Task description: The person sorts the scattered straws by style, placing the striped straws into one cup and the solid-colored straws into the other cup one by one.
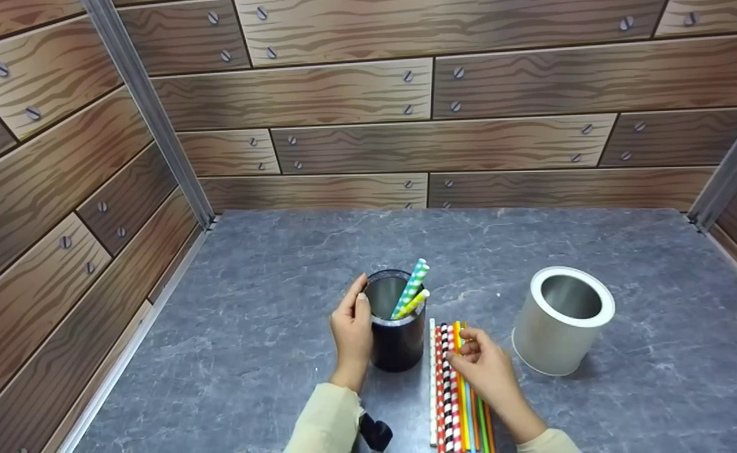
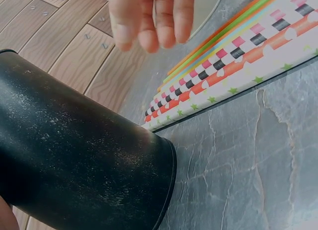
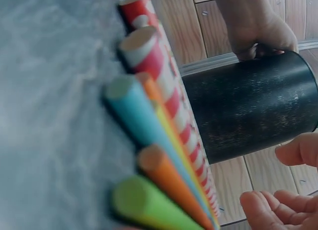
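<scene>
A black cylindrical can stands upright, with striped paper straws in blue, green and yellow leaning inside it. My left hand grips the can's left side near the rim; the right wrist view also has this hand on the can. Beside the can lies a row of paper straws, some striped, some dotted, some plain-coloured. Over the upper part of that row is my right hand, fingers loosely bent and holding nothing. Its fingers appear above the straws in the left wrist view.
A white-grey metal can with a white rim stands to the right of the straws. Wood-patterned walls enclose the grey marbled table at the back and sides.
</scene>
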Tool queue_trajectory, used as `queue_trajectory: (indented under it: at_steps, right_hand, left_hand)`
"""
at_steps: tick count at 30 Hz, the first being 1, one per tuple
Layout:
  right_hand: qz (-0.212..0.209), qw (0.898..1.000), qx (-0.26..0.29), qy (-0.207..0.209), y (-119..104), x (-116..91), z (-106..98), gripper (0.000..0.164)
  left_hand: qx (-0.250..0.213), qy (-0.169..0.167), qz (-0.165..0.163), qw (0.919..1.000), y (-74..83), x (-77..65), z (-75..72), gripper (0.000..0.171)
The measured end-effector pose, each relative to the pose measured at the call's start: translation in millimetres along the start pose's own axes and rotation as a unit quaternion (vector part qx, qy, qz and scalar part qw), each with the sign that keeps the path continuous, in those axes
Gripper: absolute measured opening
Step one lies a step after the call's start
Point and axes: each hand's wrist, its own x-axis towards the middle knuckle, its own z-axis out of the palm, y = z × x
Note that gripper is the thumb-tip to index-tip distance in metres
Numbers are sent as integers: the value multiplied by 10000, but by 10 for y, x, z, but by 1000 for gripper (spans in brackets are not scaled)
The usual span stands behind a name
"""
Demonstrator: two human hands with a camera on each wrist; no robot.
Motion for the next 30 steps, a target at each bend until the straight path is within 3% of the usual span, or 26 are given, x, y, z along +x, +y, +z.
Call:
queue_trajectory:
  at_steps: [13,30]
  right_hand:
    - [110,9986,-367,-361,113,65,88,41]
    - [-151,9844,-1627,-651,54,168,155,39]
  left_hand:
    - [-103,68,14,9999,-2,7,6,30]
    - [-21,-33,36,10000,-12,4,-10,30]
